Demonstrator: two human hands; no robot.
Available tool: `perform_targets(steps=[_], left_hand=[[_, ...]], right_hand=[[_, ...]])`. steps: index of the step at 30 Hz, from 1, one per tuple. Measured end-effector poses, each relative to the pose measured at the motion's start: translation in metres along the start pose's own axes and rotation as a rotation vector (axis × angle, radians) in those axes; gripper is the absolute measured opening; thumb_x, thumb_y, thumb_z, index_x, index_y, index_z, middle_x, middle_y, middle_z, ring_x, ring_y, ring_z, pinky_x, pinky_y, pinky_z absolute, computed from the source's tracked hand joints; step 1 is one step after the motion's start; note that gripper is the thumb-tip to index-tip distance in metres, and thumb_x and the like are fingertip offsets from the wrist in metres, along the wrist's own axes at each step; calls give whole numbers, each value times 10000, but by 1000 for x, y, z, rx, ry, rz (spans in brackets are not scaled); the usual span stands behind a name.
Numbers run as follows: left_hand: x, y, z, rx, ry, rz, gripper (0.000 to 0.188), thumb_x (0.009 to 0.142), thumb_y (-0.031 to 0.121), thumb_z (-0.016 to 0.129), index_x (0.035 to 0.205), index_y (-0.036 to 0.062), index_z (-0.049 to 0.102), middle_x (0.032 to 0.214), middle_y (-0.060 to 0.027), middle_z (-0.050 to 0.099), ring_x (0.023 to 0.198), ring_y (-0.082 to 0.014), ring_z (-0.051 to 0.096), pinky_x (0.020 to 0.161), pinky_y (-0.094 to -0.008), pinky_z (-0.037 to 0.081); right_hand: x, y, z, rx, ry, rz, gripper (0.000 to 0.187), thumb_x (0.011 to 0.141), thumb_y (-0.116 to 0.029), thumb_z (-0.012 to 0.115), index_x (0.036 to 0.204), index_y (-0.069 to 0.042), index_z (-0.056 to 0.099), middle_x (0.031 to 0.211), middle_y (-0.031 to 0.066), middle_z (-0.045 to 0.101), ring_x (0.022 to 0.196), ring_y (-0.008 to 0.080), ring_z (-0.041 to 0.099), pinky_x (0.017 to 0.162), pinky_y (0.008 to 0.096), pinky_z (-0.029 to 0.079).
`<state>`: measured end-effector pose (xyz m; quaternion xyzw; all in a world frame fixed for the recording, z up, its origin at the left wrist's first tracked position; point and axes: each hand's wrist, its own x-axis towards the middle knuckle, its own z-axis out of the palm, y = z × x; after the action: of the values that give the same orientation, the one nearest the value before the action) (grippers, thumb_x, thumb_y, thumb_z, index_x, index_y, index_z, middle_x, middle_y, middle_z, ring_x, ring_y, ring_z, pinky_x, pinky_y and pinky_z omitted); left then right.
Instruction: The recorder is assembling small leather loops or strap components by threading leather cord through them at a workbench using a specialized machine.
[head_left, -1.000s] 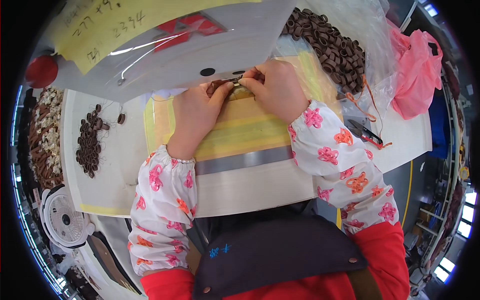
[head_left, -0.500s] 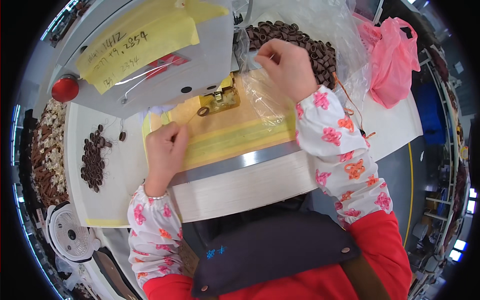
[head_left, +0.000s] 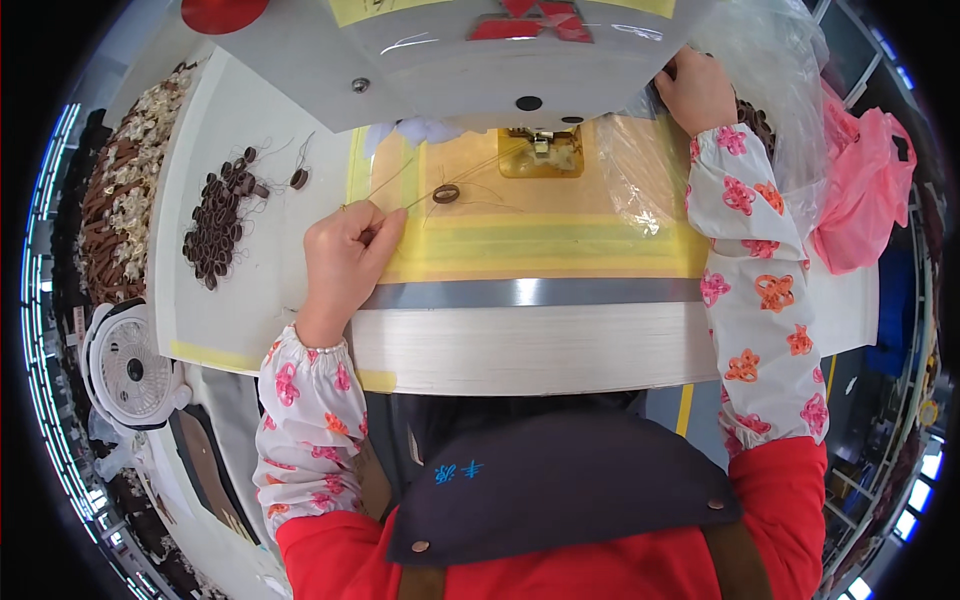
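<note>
My left hand (head_left: 350, 250) is closed in a pinch on thin thread at the left of the yellow-taped work surface. Just right of its fingertips lies a small brown loop (head_left: 446, 194), with thread strands running from it toward the brass-coloured needle plate (head_left: 541, 160) of a grey sewing machine (head_left: 420, 70). My right hand (head_left: 700, 92) reaches up beside the machine head's right side, fingers curled. The machine partly hides its fingertips, and what they hold cannot be made out. Next to this hand, more brown loops (head_left: 755, 125) show under clear plastic.
Several brown loops with thread tails (head_left: 215, 225) lie in a heap on the white table's left. A single loop (head_left: 299, 178) sits near them. Clear plastic film (head_left: 640, 180) lies right of the needle plate. A pink bag (head_left: 865, 190) stands far right, a white fan (head_left: 130, 365) at left.
The view has shifted, bringing the machine head nearer. The brown loop now lies farther left of the needle plate. My right hand has moved from over the loop pile to the machine's side.
</note>
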<state>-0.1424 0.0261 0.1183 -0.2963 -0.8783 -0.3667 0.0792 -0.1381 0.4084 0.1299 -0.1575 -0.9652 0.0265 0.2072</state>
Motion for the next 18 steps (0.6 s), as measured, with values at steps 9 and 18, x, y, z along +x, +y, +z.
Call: perform_targets(steps=[9,18], left_hand=[[18,18,4,57,49,74,224,670,151,712,808,8,609,717,-75,532,633,-182,488,559,-292,404],[27,23,23,-200,-127,-6,174,676,58,680,830,13,616,799,-78,576,742,-206,537,661,-296,440]], right_hand=[[-23,-18,-37,323,35,-106,187,710,-81,552,879,-8,583,699,139,601,635,261,588,606,341,471],[-110,-86,-39,855,-193,-53,147,695,22,546,839,29,576,654,105,564,531,161,531,513,264,438]])
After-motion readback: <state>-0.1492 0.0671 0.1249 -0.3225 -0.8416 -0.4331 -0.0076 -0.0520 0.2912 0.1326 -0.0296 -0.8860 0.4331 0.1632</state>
